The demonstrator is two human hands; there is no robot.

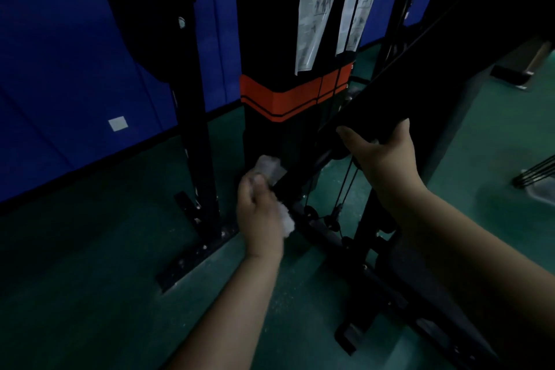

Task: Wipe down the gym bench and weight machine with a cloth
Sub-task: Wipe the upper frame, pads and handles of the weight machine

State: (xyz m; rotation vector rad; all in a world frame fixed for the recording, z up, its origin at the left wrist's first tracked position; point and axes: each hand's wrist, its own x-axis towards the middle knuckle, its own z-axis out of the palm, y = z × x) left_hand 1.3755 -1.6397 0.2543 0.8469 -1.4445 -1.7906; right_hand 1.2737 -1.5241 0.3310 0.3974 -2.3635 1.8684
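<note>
The scene is dominated by the weight machine (pixel 282 39), a tall black column banded in orange, with printed instruction sheets (pixel 315 9) hung on its face and cables (pixel 345 186) led down to small pulleys near its base. It is set on a green floor (pixel 90 279), with blue wall padding (pixel 60 69) behind it. At the lower right a dark padded surface is seen, taken to be part of the gym bench (pixel 420 273), though the dim light leaves this uncertain. A slanted black bar (pixel 375 108) of the machine is gripped by the right hand (pixel 381 156), the fingers wrapped round its lower end. A lower frame bar (pixel 300 171) is being rubbed with the white cloth (pixel 270 167), which is bunched and held tight in the left hand (pixel 259 213) and pressed against the metal.

As for progress, the work is judged to be at the machine's lower frame. Nothing shows which surfaces are already clean; pale dust is visible on the floor brackets (pixel 195 249), so the base, and possibly the bench, are judged to be left.
</note>
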